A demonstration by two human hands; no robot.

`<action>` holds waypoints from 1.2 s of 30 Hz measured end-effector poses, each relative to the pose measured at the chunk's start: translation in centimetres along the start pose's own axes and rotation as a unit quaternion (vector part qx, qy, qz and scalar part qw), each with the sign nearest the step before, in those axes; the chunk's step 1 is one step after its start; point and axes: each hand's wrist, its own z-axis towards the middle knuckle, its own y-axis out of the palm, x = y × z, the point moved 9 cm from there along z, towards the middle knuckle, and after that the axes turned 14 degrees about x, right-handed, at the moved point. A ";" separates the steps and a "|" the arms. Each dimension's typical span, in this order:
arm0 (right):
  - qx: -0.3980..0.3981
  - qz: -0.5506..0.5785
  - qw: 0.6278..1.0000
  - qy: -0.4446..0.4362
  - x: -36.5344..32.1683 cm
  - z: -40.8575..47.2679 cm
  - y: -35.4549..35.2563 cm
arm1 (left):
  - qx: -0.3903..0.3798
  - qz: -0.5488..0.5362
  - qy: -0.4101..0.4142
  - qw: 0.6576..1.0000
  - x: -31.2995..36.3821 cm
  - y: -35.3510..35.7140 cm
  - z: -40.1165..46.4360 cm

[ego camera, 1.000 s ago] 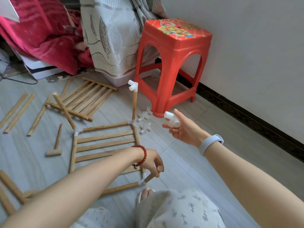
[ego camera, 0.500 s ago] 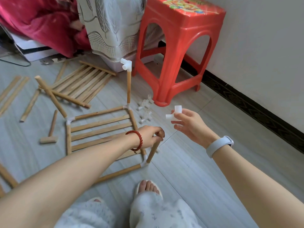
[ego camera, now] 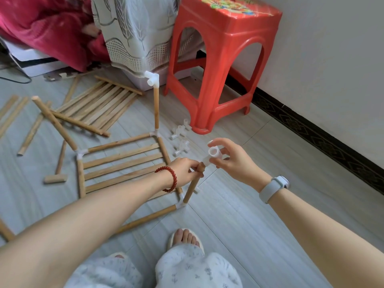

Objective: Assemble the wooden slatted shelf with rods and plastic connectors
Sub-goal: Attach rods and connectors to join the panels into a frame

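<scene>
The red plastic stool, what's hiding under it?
Under the red plastic stool you can see bare grey floor and the edge of a white box through its arches. Small white plastic connectors lie just outside its front leg. Anything behind the legs is covered.

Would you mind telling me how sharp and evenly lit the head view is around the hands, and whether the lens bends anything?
Head view: soft daylight, faint shadows, no glare; the right hand holding the white connector and the left hand gripping the upright rod look slightly soft; wide-angle distortion tilts the red stool and stretches the forearms at the frame's bottom edge.
</scene>
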 end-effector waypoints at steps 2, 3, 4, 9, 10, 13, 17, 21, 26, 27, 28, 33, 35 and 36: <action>-0.020 -0.042 0.999 -0.014 -0.2 -0.2 0.6 | -0.004 -0.016 -0.012 1.000 -0.2 0.1 -0.2; -0.025 -0.054 0.998 -0.015 -0.2 -0.3 0.8 | -0.006 -0.018 -0.016 1.000 -0.3 0.1 -0.3; -0.025 -0.062 0.998 -0.013 -0.2 -0.3 0.9 | -0.006 -0.022 -0.021 1.000 -0.5 0.2 -0.4; -0.016 -0.080 0.995 -0.063 -1.5 -0.7 1.1 | -0.001 -0.048 -0.041 0.998 -1.0 0.3 -0.4; -0.015 -0.080 0.994 -0.075 -1.8 -0.8 1.2 | 0.000 -0.050 -0.044 0.998 -1.1 0.3 -0.4; -0.013 -0.082 0.993 -0.090 -2.0 -0.9 1.6 | 0.002 -0.056 -0.053 0.997 -1.5 0.3 -0.5; -0.012 -0.075 0.996 -0.055 -1.7 -0.5 1.9 | 0.002 -0.063 -0.051 0.997 -1.5 0.1 -0.6; -0.024 -0.084 0.995 -0.042 -1.7 -0.4 2.1 | -0.001 -0.064 -0.057 0.996 -1.3 0.2 -0.7; -0.035 -0.071 0.997 -0.024 -1.4 -0.5 2.1 | -0.004 -0.058 -0.055 0.997 -1.2 0.3 -0.7; -0.038 -0.064 0.997 -0.020 -1.3 -0.6 2.0 | -0.002 -0.057 -0.057 0.997 -1.4 0.3 -0.6; -0.039 -0.058 0.997 -0.017 -1.3 -0.6 1.9 | -0.001 -0.055 -0.058 0.997 -1.5 0.2 -0.6; -0.041 -0.009 0.999 0.018 -0.4 -0.6 1.5 | 0.007 -0.056 -0.056 0.997 -1.7 0.3 -0.7; -0.063 -0.011 0.998 0.011 -0.5 -0.5 1.5 | 0.010 -0.057 -0.054 0.997 -1.5 0.3 -0.7; -0.082 -0.034 0.996 -0.007 -0.8 -0.5 1.6 | 0.009 -0.054 -0.053 0.997 -1.5 0.4 -0.8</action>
